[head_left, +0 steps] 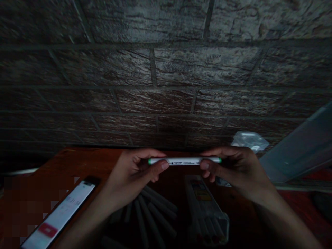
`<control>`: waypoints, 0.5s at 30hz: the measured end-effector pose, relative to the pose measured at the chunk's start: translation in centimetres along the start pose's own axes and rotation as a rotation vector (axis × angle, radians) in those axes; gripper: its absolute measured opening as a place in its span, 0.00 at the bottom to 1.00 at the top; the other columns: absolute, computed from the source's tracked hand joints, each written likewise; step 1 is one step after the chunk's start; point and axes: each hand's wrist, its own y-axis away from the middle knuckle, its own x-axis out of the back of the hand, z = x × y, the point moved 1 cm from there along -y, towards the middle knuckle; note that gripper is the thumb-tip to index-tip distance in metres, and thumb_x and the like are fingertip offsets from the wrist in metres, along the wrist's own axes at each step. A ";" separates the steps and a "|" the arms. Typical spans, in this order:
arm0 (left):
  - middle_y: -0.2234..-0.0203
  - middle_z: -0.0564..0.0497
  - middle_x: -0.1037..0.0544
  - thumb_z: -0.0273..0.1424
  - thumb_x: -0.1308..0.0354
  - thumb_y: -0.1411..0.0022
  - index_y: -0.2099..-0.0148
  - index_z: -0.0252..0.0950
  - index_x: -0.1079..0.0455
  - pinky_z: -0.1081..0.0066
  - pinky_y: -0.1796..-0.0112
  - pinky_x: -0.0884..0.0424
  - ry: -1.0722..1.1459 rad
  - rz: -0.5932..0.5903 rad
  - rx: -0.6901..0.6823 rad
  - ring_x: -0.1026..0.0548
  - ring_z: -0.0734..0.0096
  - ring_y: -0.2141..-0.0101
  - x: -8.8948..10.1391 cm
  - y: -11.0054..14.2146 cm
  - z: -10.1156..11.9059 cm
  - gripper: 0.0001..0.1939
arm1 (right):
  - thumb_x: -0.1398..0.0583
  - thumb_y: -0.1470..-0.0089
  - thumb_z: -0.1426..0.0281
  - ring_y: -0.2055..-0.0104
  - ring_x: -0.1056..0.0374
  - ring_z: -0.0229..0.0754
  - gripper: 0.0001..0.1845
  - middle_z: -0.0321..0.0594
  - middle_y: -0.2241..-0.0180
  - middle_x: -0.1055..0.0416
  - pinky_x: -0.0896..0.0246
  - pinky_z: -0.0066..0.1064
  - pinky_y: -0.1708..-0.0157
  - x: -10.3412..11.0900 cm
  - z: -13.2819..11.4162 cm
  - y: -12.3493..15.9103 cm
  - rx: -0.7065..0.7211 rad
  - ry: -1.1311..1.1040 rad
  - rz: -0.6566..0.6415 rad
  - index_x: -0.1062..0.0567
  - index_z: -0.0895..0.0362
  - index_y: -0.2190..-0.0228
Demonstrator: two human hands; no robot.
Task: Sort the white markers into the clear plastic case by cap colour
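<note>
A white marker pen [184, 161] with green ends and dark printing lies level between my hands, above the table. My left hand [136, 171] pinches its left part with thumb and fingers. Near the other end, my right hand [233, 169] grips it the same way. Below them, several loose pale markers [151, 214] are spread on the table in dim light. To their right is a clear plastic case [204, 211] with a coloured label and several markers inside.
A phone [61, 214] with a lit screen rests at the left of the wooden table [85, 160]. Crumpled clear plastic [249, 141] sits behind my right hand. A grey panel [298, 148] slants at the right. The brick-patterned wall [166, 69] rises behind the table.
</note>
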 end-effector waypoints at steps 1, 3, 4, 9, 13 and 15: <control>0.78 0.52 0.22 0.35 0.30 0.39 0.56 0.34 0.18 0.81 0.77 0.31 0.002 -0.007 -0.002 0.26 0.77 0.79 0.1 0.0 0.0 0.11 | 0.26 0.48 0.66 0.80 0.27 0.34 0.10 0.41 0.77 0.21 0.28 0.19 0.78 0.0 0.0 0.0 -0.004 -0.011 -0.007 0.15 0.59 0.64; 0.77 0.51 0.21 0.35 0.31 0.38 0.57 0.34 0.18 0.81 0.76 0.30 0.002 -0.023 -0.015 0.26 0.77 0.79 0.2 0.1 0.1 0.11 | 0.26 0.47 0.66 0.80 0.26 0.35 0.10 0.42 0.77 0.21 0.28 0.20 0.78 0.1 0.0 0.1 -0.013 -0.028 -0.020 0.15 0.59 0.64; 0.77 0.51 0.21 0.35 0.31 0.38 0.57 0.34 0.18 0.81 0.76 0.30 -0.002 -0.030 -0.023 0.26 0.77 0.78 0.2 0.1 0.2 0.10 | 0.26 0.47 0.66 0.80 0.26 0.35 0.10 0.42 0.77 0.21 0.28 0.20 0.78 0.1 0.0 0.1 -0.017 -0.032 -0.027 0.15 0.59 0.64; 0.77 0.52 0.21 0.35 0.32 0.36 0.56 0.34 0.18 0.81 0.76 0.30 -0.008 -0.059 -0.034 0.25 0.77 0.78 0.4 -0.1 0.3 0.10 | 0.27 0.46 0.65 0.80 0.27 0.35 0.11 0.43 0.77 0.21 0.29 0.20 0.79 0.2 0.0 0.1 -0.030 -0.029 -0.046 0.15 0.60 0.65; 0.77 0.51 0.21 0.35 0.32 0.36 0.56 0.34 0.18 0.81 0.76 0.30 0.001 -0.059 -0.017 0.26 0.77 0.78 0.5 -0.2 0.4 0.10 | 0.27 0.46 0.65 0.79 0.27 0.35 0.11 0.43 0.77 0.21 0.29 0.20 0.78 0.5 0.1 0.2 -0.057 -0.025 -0.068 0.15 0.60 0.64; 0.76 0.50 0.20 0.35 0.32 0.36 0.55 0.35 0.18 0.80 0.76 0.30 0.011 -0.063 -0.016 0.26 0.76 0.78 0.5 -0.2 0.4 0.10 | 0.27 0.45 0.64 0.79 0.27 0.35 0.12 0.44 0.77 0.21 0.29 0.21 0.78 0.6 0.2 0.2 -0.065 -0.023 -0.082 0.15 0.61 0.65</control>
